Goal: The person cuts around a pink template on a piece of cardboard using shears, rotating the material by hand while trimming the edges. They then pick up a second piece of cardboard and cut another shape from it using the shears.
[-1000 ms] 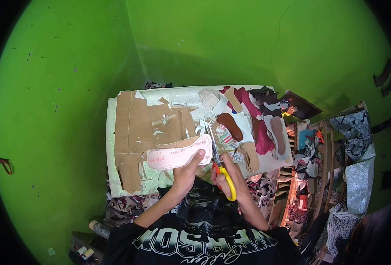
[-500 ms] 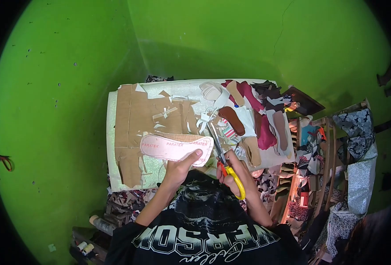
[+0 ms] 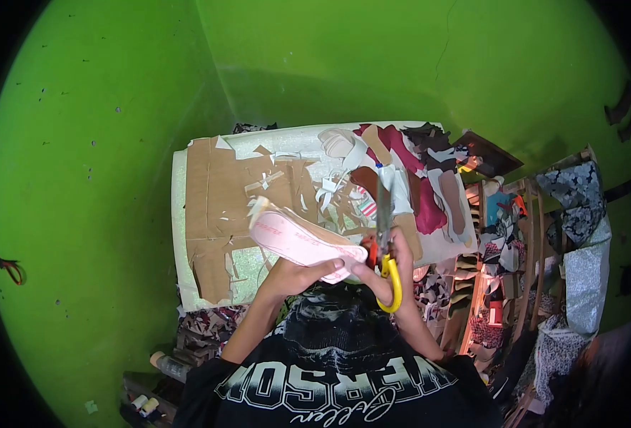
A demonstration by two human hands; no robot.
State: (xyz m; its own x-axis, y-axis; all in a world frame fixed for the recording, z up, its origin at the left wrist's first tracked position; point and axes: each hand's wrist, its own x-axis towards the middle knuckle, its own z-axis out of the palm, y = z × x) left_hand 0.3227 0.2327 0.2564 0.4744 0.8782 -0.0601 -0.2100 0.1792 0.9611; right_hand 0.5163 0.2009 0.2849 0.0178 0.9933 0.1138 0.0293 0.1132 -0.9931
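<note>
Fingers of left hand (image 3: 294, 274) pinch pink piece (image 3: 298, 241) over worktop (image 3: 180, 214), right hand (image 3: 404, 258) grips scissors (image 3: 385, 221) (blades pointing away); best cut needs the edge held flat, 2 thumbs clear.

Scissor grips (image 3: 397, 285) yel/red; insole (image 3: 298, 239) pink w/ red print; wall (image 3: 116, 214) grn.

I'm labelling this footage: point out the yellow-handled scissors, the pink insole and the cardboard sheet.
Yellow-handled scissors (image 3: 398, 285): head view, yellow handle loop.
Pink insole (image 3: 300, 241): head view, middle of printed face.
Cardboard sheet (image 3: 206, 189): head view, bare left part.
</note>
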